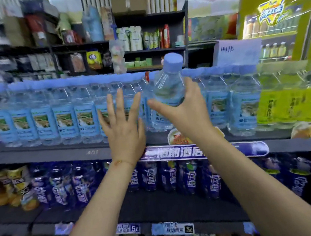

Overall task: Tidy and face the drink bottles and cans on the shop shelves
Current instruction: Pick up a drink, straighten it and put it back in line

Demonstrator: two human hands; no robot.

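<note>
A long row of clear water bottles (65,120) with blue caps and blue labels stands on the upper shelf (54,154). My right hand (185,110) grips one water bottle (168,85) of the same kind, lifted above the row and tilted a little to the left. My left hand (122,125) is held with straight, spread fingers in front of the bottles just left of the lifted one. Whether it touches them I cannot tell.
Yellow-labelled bottles (288,104) fill the right end of the upper shelf. Dark blue drink bottles (150,178) stand on the shelf below, with yellow bottles (21,187) at its left end. Price tags (171,228) line the lower shelf edge. More stocked shelves rise behind.
</note>
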